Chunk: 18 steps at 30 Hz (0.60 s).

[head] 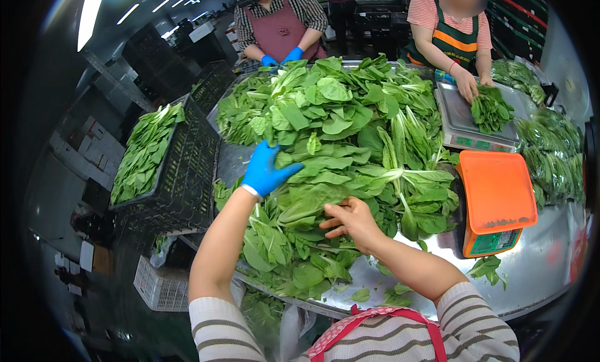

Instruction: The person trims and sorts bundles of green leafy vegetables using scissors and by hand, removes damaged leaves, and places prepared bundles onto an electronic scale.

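Note:
A big heap of leafy greens (328,99) covers the metal table (546,240) in front of me. My left hand (266,169), in a blue glove, rests at the heap's left side with thumb and fingers spread against the leaves. My bare right hand (350,221) touches the near side of the same layer of leaves, its fingers apart and slightly curled. Between both hands lie long flat leaves (318,174). Whether either hand grips any leaves cannot be told. White-stemmed plants (408,174) lie to the right of them.
A black crate (187,174) of greens stands left, above a white basket (161,287). An orange scale (498,191) is at the right, a steel scale (478,118) behind it, bagged greens (553,160) beyond. Two people work across the table, one handling greens over the steel scale.

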Available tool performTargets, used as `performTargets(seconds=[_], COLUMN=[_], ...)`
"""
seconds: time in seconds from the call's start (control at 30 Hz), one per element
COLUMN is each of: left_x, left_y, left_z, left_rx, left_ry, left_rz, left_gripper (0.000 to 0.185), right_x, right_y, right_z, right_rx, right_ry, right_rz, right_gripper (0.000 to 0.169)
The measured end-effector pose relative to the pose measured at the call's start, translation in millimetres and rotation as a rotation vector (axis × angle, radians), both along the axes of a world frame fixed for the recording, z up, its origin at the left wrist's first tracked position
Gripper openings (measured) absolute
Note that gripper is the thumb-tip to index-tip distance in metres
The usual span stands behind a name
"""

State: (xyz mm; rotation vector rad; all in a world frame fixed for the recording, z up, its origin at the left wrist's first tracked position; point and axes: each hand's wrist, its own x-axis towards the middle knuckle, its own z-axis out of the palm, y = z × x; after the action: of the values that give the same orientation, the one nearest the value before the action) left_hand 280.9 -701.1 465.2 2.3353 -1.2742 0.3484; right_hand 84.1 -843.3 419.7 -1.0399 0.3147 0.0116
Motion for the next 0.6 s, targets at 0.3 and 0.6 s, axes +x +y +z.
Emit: performTargets(seconds=[0.3,0.6], left_x=[20,54], left_y=[58,-47], left_z=[2,34], left_rx=[-0.303,-0.033], left_ry=[-0.052,-0.089], left_rz=[0.100,-0.093], left_gripper=[0.055,0.099], right_x=[-6,144], right_y=[-131,-176], right_z=[45,88], right_rx=[-1.396,-1.822], right_ry=[-0.354,-0.587], right_rz=[-0.149,-0.031], right_gripper=[0.041,0.102])
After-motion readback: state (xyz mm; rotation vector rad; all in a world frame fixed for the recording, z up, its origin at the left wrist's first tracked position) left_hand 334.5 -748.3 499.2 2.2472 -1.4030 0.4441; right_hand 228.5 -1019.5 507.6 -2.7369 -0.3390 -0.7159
